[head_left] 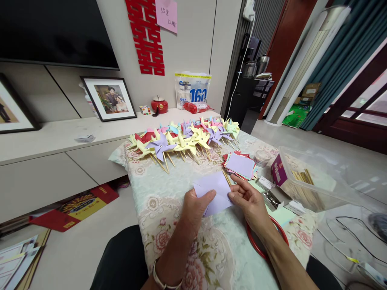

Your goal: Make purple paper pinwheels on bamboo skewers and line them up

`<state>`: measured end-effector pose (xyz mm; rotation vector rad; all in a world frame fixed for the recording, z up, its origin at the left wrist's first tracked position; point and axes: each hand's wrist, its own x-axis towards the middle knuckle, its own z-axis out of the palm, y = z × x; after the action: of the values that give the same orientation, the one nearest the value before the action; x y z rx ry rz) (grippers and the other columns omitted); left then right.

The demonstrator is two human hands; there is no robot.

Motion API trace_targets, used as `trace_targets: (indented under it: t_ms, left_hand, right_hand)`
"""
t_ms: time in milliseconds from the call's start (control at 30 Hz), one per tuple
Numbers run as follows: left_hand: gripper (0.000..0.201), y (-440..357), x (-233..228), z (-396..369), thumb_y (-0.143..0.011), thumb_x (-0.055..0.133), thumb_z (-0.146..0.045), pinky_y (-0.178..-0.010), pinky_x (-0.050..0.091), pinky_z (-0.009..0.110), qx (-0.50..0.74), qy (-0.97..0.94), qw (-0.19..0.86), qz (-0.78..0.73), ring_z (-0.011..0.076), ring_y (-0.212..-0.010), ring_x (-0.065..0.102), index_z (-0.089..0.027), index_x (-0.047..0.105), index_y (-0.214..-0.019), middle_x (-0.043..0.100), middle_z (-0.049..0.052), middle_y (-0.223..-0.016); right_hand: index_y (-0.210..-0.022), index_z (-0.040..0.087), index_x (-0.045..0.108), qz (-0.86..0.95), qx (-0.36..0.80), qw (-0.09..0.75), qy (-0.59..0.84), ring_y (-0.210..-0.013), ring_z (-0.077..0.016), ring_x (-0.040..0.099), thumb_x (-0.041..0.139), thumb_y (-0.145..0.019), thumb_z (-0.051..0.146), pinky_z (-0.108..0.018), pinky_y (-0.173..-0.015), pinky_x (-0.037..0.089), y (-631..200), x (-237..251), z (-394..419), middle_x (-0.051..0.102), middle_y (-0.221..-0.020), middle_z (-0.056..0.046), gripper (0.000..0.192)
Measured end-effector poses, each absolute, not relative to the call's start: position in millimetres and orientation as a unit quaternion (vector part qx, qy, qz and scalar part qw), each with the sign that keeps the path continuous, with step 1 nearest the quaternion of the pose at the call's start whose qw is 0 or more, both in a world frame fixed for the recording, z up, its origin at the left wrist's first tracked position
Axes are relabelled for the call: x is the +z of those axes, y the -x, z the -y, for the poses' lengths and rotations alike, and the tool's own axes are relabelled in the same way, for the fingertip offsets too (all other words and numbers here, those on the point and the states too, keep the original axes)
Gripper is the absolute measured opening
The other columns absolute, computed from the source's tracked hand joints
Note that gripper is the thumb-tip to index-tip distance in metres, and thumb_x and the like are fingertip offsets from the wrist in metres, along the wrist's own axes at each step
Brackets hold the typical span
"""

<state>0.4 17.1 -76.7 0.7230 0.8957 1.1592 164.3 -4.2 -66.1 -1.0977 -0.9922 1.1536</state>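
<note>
Lilac paper square sits between both my hands just above the floral-clothed desk. Left hand pinches its near edge under the thumb; right hand grips the right edge with fingers closed on it. I judge it light, thin and easily creased, best held at the edges. Beyond lie the paper stack and finished pinwheels; a stick box stands to the right.
</note>
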Motion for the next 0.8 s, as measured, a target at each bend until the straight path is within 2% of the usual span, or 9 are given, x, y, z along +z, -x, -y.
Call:
trace_targets:
  t_ms: [133, 300, 367, 600, 733, 800]
  left_hand:
    - [0.039, -0.4, -76.9, -16.5, -0.064, 0.085, -0.029, -0.07, 0.055, 0.031, 0.515, -0.326, 0.688, -0.393, 0.0227, -0.072, 0.071, -0.01, 0.077, -0.097, 0.08, 0.008, -0.083]
    - [0.04, -1.8, -76.0, -14.1, -0.066, 0.085, -0.033, -0.073, 0.055, 0.032, 0.499, -0.336, 0.717, -0.353, 0.0228, -0.074, 0.071, -0.012, 0.077, -0.099, 0.079, 0.007, -0.084]
    - [0.042, -2.7, -76.6, -13.4, -0.064, 0.086, -0.033, -0.072, 0.054, 0.033, 0.485, -0.335, 0.73, -0.346, 0.023, -0.073, 0.071, -0.012, 0.077, -0.1, 0.079, 0.008, -0.084]
    - [0.041, -0.3, -76.5, -13.4, -0.07, 0.083, -0.032, -0.078, 0.054, 0.034, 0.476, -0.338, 0.75, -0.31, 0.0241, -0.081, 0.07, -0.011, 0.075, -0.105, 0.079, 0.011, -0.095]
    - [0.043, -1.5, -75.1, -12.5, -0.068, 0.084, -0.03, -0.076, 0.053, 0.034, 0.474, -0.332, 0.759, -0.299, 0.0236, -0.079, 0.07, -0.011, 0.075, -0.107, 0.079, 0.009, -0.09]
    - [0.041, -3.8, -75.7, -12.5, -0.066, 0.084, -0.029, -0.071, 0.053, 0.032, 0.477, -0.327, 0.751, -0.32, 0.0222, -0.073, 0.069, -0.011, 0.076, -0.101, 0.078, 0.008, -0.083]
  right_hand:
    - [-0.119, 0.022, 0.068, 0.432, 0.486, 0.588, 0.481, -0.072, -0.0171, 0.063, 0.086, -0.069, 0.035, -0.031, -0.066, 0.051, -163.3, -64.9, 5.1, 0.068, -0.084, -0.003, 0.055]
    - [-0.127, 0.024, 0.062, 0.432, 0.518, 0.577, 0.46, -0.084, -0.0219, 0.068, 0.086, -0.069, 0.033, -0.035, -0.076, 0.054, -161.4, -65.9, 5.4, 0.072, -0.093, -0.005, 0.064]
    - [-0.127, 0.024, 0.062, 0.428, 0.524, 0.575, 0.459, -0.085, -0.0228, 0.069, 0.086, -0.068, 0.032, -0.035, -0.075, 0.054, -161.0, -66.6, 5.1, 0.073, -0.09, -0.004, 0.065]
    - [-0.125, 0.023, 0.061, 0.428, 0.522, 0.578, 0.458, -0.076, -0.018, 0.067, 0.085, -0.068, 0.027, -0.03, -0.069, 0.052, -163.5, -63.3, 4.6, 0.075, -0.092, -0.003, 0.062]
    - [-0.129, 0.023, 0.06, 0.459, 0.495, 0.57, 0.469, -0.078, -0.0196, 0.067, 0.081, -0.073, 0.029, -0.032, -0.069, 0.053, -162.6, -65.0, 5.6, 0.074, -0.09, -0.003, 0.06]
    - [-0.132, 0.024, 0.058, 0.49, 0.448, 0.564, 0.49, -0.086, -0.022, 0.068, 0.077, -0.077, 0.031, -0.035, -0.074, 0.053, -161.3, -65.8, 7.1, 0.073, -0.097, -0.004, 0.058]
